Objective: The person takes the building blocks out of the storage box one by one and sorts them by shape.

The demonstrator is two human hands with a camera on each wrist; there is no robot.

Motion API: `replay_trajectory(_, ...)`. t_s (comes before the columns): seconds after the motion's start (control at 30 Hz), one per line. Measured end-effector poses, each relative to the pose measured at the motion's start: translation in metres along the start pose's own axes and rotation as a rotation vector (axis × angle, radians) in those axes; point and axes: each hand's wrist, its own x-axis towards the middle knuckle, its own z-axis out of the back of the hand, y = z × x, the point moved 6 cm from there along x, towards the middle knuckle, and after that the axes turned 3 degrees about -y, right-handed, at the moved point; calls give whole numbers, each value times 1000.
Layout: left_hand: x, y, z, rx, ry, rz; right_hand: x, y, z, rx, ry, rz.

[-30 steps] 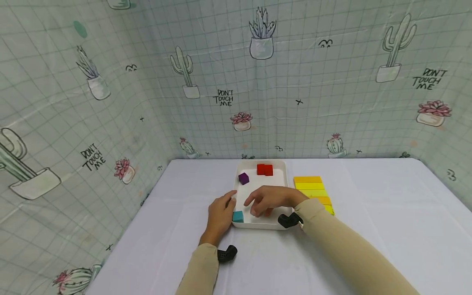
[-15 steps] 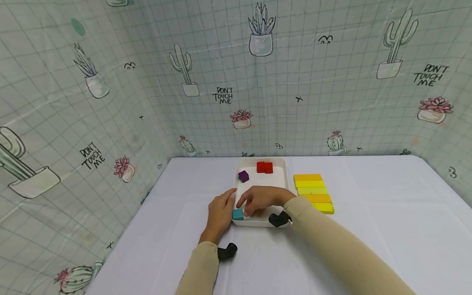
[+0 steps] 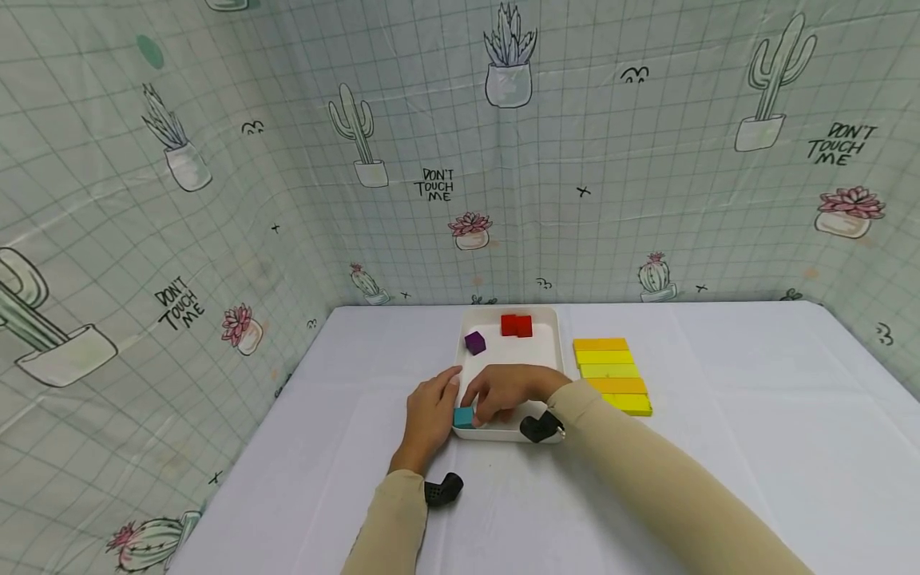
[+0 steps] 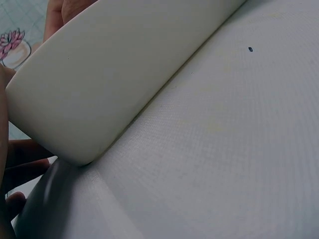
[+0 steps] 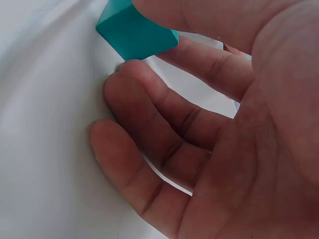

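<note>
A teal cube (image 3: 463, 417) sits in the near left corner of the white tray (image 3: 544, 347). My right hand (image 3: 512, 388) reaches into the tray and pinches this cube; in the right wrist view the thumb lies over one side of the teal cube (image 5: 134, 35), the index finger behind it, the other fingers loosely bent below. Along the tray's left wall rests my left hand (image 3: 429, 414), its fingers relaxed at the rim. The left wrist view shows the tray's outer wall (image 4: 109, 79), with fingers (image 4: 25, 169) past its corner.
Inside the tray, a purple cube (image 3: 475, 343) lies at the far left and two red cubes (image 3: 516, 326) stand side by side at the back. Right of the tray, several yellow and orange blocks (image 3: 609, 371) lie in a row. A patterned cloth (image 3: 582, 160) hangs behind the table.
My right hand has moved left within the tray to the teal cube and closed its thumb and index finger on it. My left hand stays at the tray's left side.
</note>
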Motion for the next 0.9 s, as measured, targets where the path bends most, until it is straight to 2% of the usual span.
replay_trajectory(0.3, 1, 1, -2, -3, 8, 20, -4, 0, 1, 16, 0, 17)
replay_trajectory(0.5, 2, -1, 1, -4, 1, 10, -5, -1, 2, 32, -7, 39)
replay_trajectory(0.9, 0, 0, 0, 0, 5, 14, -14, -8, 9, 87, -46, 16)
